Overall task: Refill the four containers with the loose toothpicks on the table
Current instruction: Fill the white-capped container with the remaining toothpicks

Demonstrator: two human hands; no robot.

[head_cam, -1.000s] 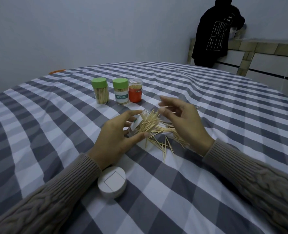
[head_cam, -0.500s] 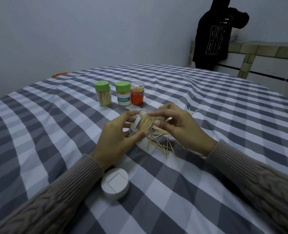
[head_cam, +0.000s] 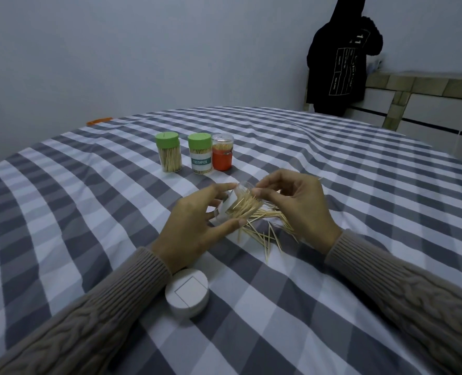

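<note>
Checked grey-white surface (head_cam: 332, 171). Frame centre: left hand (head_cam: 194, 226) gripped tilted clear plastic container (head_cam: 232, 205); right hand (head_cam: 297, 207) pinched thin wooden toothpicks (head_cam: 267, 231) into it. Fourth refill underway; next, gather the remainder.

Matt woven checked cloth (head_cam: 89, 212) over the worktop. Pale, dry wooden toothpicks (head_cam: 262, 231), loose near the middle. Clear glossy plastic container (head_cam: 240, 204) with a white paper label. Smooth matt green plastic caps (head_cam: 167, 138) toward the far edge. Smooth matt white lid (head_cam: 187, 293) near the front edge. Chunky cable-knit wool sleeves (head_cam: 89, 328).
</note>
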